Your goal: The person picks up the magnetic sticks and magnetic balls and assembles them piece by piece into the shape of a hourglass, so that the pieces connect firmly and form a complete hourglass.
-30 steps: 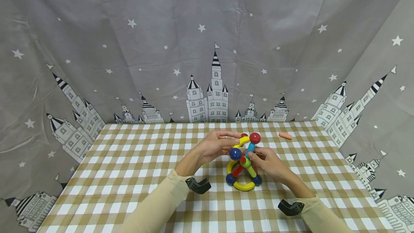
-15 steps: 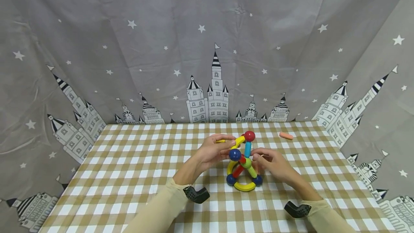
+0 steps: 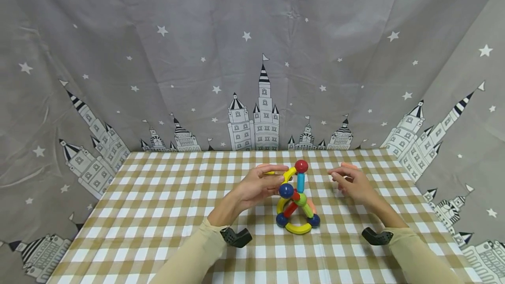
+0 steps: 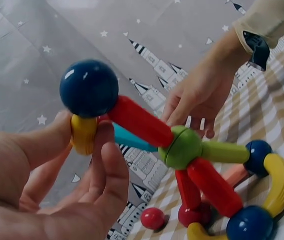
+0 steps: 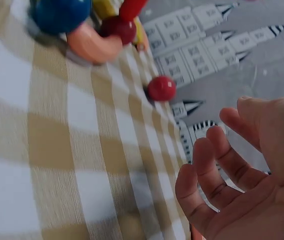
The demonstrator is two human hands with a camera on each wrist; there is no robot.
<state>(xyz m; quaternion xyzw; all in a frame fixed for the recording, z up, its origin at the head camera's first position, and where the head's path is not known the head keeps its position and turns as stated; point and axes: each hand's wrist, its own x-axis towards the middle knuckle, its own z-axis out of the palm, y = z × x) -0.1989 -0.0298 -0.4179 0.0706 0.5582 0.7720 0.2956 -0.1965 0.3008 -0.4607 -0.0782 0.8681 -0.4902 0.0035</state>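
A magnetic stick-and-ball structure stands right of the middle of the table, with a ring of curved sticks and dark blue balls at its base. At its centre is a green ball [image 3: 301, 199]; a light blue stick [image 3: 301, 182] rises from it to a red ball [image 3: 301, 166]. My left hand [image 3: 254, 187] pinches the yellow curved stick [image 4: 83, 135] between thumb and fingers, just beside the upper blue ball [image 4: 88, 88]. Away to the right, my right hand [image 3: 355, 187] is over the cloth with loosely bent fingers and holds nothing. Near its fingers lies an orange stick [image 3: 349, 165].
A loose red ball [image 5: 162, 89] lies on the checked tablecloth [image 3: 165, 205] behind the structure. Beyond my left hand, a yellow piece [image 3: 270, 172] is partly hidden. A grey curtain [image 3: 189, 34] with castles hangs behind the table.
My right hand has let go of the structure by the light blue stick and moved right, towards the orange stick. The light blue stick and its red ball have swung left to nearly upright.
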